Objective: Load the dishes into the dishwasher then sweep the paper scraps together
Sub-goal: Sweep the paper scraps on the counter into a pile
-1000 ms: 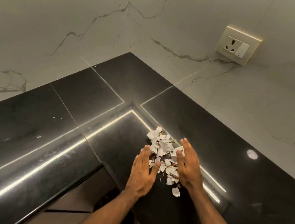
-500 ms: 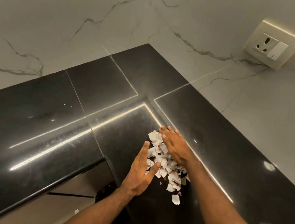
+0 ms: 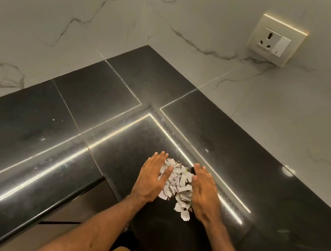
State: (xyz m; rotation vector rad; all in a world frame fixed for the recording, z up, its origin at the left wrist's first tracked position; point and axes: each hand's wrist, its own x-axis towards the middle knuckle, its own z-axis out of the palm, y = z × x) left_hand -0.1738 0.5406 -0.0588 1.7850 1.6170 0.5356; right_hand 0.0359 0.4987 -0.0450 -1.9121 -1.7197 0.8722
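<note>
A small heap of white paper scraps (image 3: 178, 185) lies on the black stone counter (image 3: 74, 156), near its inner corner edge. My left hand (image 3: 151, 178) lies flat against the heap's left side, fingers straight and pointing away from me. My right hand (image 3: 204, 191) lies flat against the heap's right side, fingers straight too. The scraps sit squeezed between the two palms. A few scraps (image 3: 184, 214) trail out toward me at the near end. No dishes or dishwasher are in view.
The L-shaped counter meets marble walls at the back corner. A wall socket with a switch (image 3: 277, 41) sits on the right wall. The counter's front edge (image 3: 83, 190) drops off to the left of my left arm.
My right hand came back from the far end of the heap to its right side. My left hand moved in closer. The heap is now narrower and more tightly packed.
</note>
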